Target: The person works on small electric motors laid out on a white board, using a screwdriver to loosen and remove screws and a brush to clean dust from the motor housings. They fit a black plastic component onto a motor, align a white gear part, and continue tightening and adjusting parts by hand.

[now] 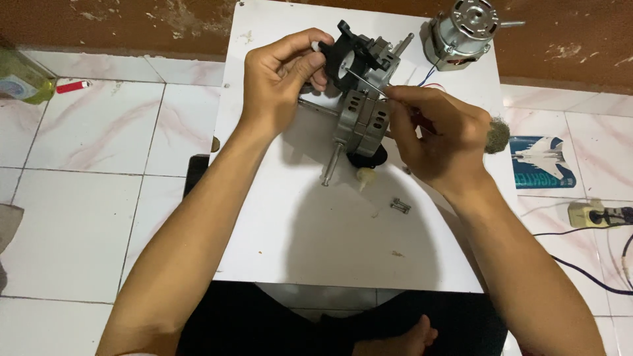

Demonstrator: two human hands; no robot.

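2nd motor [461, 29] behind; bolts [399, 206] nr wrist.

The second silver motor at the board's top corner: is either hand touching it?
Apart. The head view shows the second silver motor lying beyond both hands, white board between.

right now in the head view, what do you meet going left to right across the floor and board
greenish bottle → red marker → left hand → grey fan motor → right hand → second motor → jet picture card → power strip
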